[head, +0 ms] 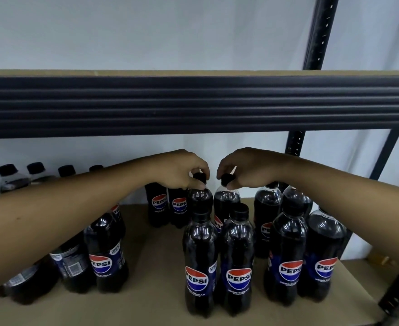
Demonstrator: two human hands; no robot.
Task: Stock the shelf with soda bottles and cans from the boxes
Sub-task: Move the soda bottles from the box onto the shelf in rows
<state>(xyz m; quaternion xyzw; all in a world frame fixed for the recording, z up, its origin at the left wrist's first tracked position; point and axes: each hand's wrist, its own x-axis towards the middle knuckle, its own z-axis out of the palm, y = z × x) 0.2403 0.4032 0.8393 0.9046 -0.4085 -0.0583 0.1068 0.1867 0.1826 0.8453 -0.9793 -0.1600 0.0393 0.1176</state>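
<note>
- We take this for a shop stockroom or storage area rather than a home.
- We see industrial racking: a dark perforated upright [321,31], a ribbed dark beam [193,107] and a plain brown shelf board [161,267].
- We see many identical Pepsi bottles [199,262] standing grouped on that board.
- Behind it is a bare white wall [146,31].

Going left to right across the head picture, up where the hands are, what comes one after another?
back-row bottles → left hand → left cap, which it pinches → right cap → right hand, pinching that one → black shelf post
</note>
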